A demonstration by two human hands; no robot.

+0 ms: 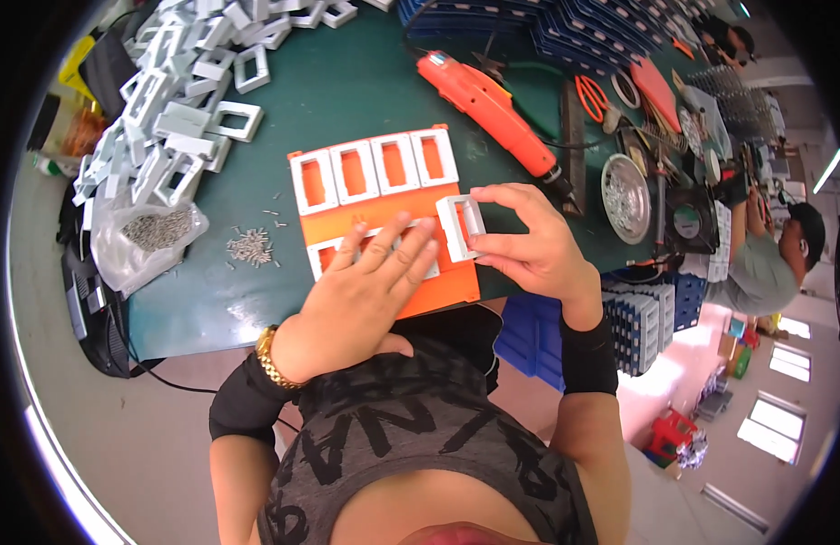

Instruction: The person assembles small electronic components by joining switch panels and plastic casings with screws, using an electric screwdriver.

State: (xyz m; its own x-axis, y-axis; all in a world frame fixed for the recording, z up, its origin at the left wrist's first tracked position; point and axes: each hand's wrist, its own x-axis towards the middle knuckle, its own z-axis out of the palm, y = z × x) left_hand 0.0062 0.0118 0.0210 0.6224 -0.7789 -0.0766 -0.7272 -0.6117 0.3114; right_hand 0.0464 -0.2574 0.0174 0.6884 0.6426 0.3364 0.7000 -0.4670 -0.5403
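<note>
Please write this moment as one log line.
Left hand: palm down over orange tray | Right hand: holding white frame | Screws: piled left of tray

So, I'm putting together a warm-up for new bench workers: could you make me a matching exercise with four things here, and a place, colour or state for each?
1. Left hand
2. Right hand
3. Power screwdriver
4. Plastic bag

A. Red-orange body
B. Containing small metal parts
C. Spread over the near row of the orange jig
D. Pinching a white frame

Pairs: 1-C; 2-D; 3-A; 4-B
</note>
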